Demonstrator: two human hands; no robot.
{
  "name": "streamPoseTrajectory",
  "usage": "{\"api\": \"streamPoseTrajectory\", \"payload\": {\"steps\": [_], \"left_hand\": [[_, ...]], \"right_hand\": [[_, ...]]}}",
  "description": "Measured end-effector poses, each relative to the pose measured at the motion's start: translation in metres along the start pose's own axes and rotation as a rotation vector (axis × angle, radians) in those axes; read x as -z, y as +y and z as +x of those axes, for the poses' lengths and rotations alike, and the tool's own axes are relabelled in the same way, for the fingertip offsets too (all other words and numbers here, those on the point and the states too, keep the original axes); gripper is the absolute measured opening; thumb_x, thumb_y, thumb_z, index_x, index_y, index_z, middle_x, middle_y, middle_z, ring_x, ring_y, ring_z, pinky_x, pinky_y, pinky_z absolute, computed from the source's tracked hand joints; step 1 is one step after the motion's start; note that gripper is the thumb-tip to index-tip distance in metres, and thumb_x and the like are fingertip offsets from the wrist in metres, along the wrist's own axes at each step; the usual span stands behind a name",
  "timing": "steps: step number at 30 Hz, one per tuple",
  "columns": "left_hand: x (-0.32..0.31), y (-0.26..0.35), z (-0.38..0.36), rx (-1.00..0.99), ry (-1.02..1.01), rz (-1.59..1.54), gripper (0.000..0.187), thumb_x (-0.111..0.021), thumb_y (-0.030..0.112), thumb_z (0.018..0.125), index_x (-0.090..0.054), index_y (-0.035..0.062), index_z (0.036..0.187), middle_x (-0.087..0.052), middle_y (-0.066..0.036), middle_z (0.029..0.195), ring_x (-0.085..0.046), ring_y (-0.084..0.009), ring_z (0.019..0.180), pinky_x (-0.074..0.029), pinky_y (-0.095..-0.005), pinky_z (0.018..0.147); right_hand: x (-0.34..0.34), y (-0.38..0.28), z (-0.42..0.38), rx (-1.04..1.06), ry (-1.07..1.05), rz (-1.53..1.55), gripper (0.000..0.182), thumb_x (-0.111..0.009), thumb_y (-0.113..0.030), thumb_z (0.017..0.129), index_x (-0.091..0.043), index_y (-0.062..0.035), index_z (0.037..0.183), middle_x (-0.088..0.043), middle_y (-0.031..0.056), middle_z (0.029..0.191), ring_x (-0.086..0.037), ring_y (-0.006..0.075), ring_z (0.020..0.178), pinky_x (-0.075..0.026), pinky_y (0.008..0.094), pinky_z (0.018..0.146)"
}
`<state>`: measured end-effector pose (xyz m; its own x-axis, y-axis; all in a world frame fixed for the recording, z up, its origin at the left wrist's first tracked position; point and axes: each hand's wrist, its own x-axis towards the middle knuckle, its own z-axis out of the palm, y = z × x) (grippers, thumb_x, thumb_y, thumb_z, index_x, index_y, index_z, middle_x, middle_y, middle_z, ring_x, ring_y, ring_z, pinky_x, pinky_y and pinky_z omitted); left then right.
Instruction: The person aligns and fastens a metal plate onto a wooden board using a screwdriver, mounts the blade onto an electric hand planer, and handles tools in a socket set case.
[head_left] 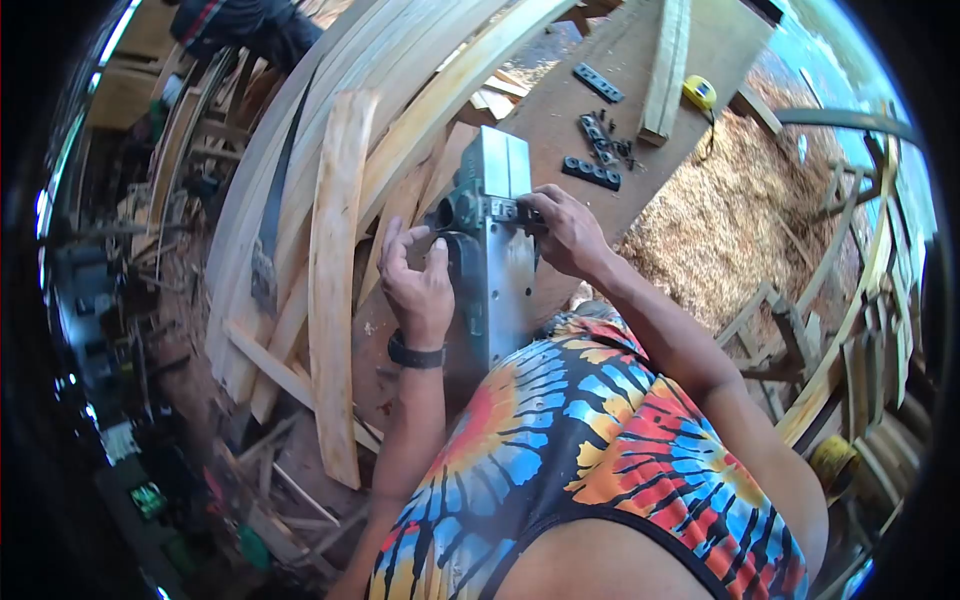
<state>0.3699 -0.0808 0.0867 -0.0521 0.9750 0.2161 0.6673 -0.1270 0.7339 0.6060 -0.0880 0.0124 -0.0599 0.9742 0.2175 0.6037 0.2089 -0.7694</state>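
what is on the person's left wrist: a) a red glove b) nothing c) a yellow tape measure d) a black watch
d, a black watch wraps the wrist just below the left hand, which rests against the grey power planer; the yellow tape measure lies far off on the workbench.

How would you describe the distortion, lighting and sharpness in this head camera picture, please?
Head view: strong fisheye, black corners, and the long boards bow into curves. Daylight is bright and slightly washed out on the sawdust at right; the left edge falls into dark shadow. The left hand, right hand and the metal power tool are fairly sharp; the rim smears.
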Motion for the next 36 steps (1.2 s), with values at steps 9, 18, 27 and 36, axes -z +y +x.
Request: {"api": "streamPoseTrajectory", "payload": {"steps": [9,18,27,36], "left_hand": [[-0.028,0.016,0.024,-0.087,-0.192,0.015,0.012,-0.078,0.008,0.088,-0.072,-0.0018,0.091,-0.064,-0.027,0.140,-0.067,-0.0318,0.116,-0.056,-0.0412,0.091],[-0.045,0.025,0.023,-0.248,-0.132,0.370,0.020,-0.080,0.019,0.088,-0.077,-0.0003,0.085,-0.066,-0.024,0.140,-0.055,-0.0396,0.136,-0.041,-0.0492,0.116],[-0.043,0.026,0.024,-0.102,-0.180,0.148,0.021,-0.077,0.015,0.089,-0.073,-0.0032,0.080,-0.067,-0.026,0.138,-0.057,-0.0417,0.134,-0.041,-0.0500,0.116],[0.017,0.000,-0.015,0.292,-0.065,-0.495,0.019,-0.064,0.014,0.107,-0.067,-0.0043,0.111,-0.073,-0.010,0.112,-0.070,-0.0145,0.099,-0.056,-0.0261,0.087]], "right_hand": [[-0.005,-0.002,0.003,-0.040,-0.034,0.123,0.026,-0.070,-0.015,0.096,-0.075,-0.0057,0.120,-0.070,0.0177,0.114,-0.068,0.0384,0.108,-0.055,0.0462,0.093],[-0.011,-0.003,0.000,-0.043,0.005,0.194,0.029,-0.069,-0.016,0.096,-0.074,-0.0060,0.123,-0.070,0.0174,0.115,-0.067,0.0381,0.111,-0.054,0.0470,0.096],[-0.007,-0.007,-0.005,0.007,0.114,0.219,0.037,-0.078,-0.012,0.089,-0.072,-0.0054,0.125,-0.070,0.0168,0.118,-0.067,0.0379,0.111,-0.055,0.0457,0.094],[0.024,-0.039,-0.015,-0.064,0.114,0.349,0.035,-0.082,-0.002,0.086,-0.072,-0.0008,0.118,-0.070,0.0121,0.099,-0.068,0.0195,0.078,-0.056,0.0332,0.072]]}}
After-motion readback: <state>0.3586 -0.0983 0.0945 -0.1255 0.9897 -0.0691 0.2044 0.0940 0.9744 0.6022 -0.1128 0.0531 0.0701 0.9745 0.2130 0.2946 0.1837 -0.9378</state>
